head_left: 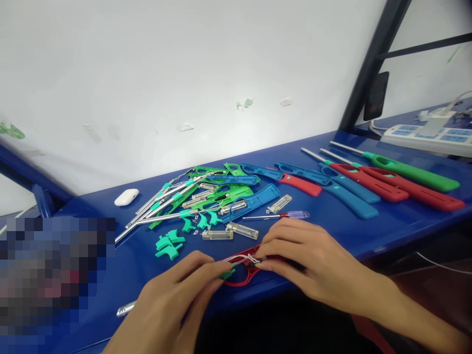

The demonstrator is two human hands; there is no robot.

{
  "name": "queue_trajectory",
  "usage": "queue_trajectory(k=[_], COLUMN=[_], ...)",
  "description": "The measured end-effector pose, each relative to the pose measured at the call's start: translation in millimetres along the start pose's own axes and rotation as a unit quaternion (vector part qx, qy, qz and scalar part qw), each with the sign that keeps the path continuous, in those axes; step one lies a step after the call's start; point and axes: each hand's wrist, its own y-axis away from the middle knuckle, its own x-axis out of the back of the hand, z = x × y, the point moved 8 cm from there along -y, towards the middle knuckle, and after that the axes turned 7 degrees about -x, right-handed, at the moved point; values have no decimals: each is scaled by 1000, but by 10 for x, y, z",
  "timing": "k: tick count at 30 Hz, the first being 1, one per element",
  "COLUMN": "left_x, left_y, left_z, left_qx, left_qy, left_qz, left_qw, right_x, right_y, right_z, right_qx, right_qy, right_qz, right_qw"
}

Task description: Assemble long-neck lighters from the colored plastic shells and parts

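At the table's front edge lies a red lighter handle half [238, 283] with its open inside facing up. My left hand [173, 290] is closed around a metal lighter tube [125, 309] near its green collar [229, 272]; the slotted tip sticks out to the left. White wires [239, 256] run from the collar across the red half. With fingers pinched, my right hand [309, 253] grips a small black part [260, 260] at the wire ends, over the red half. My right fingers hide the rest of that handle.
Behind my hands are green and blue handle halves [258, 200], metal tubes, clear fuel tanks [217, 235], green triggers [169, 244] and a screwdriver [293, 215]. Assembled lighters [413, 172] lie right, near a power strip [416, 137]. A white earbud case [126, 197] sits left.
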Motion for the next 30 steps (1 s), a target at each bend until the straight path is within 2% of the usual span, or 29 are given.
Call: queue_trajectory(k=[4,11,18,21,27,30], left_x=[8,-21,-79,-61,-121,-132], left_y=[32,-39,15,9,37,50], left_z=[38,151,105,147,121,123], left_qx=[-31,-78,-39,-47,-37,-31], left_qy=[-49,-110,-149,-154,-190,-199], left_qz=[17,5,9,18,-18,-7], left_qw=[998,991,988,987,981,980], right_x=[-2,-24,-13,-11,-24,-20], right_y=[-11,-2,-10,-13,-3,-12], right_z=[2,22,10,2,2,6], right_qx=[-3,4,3,3,4,3], right_qy=[-4,6,7,15,22,13], right_qz=[0,0,-7,-9,-12,-9], right_qw=[1000,1000,1000,1000,1000,1000])
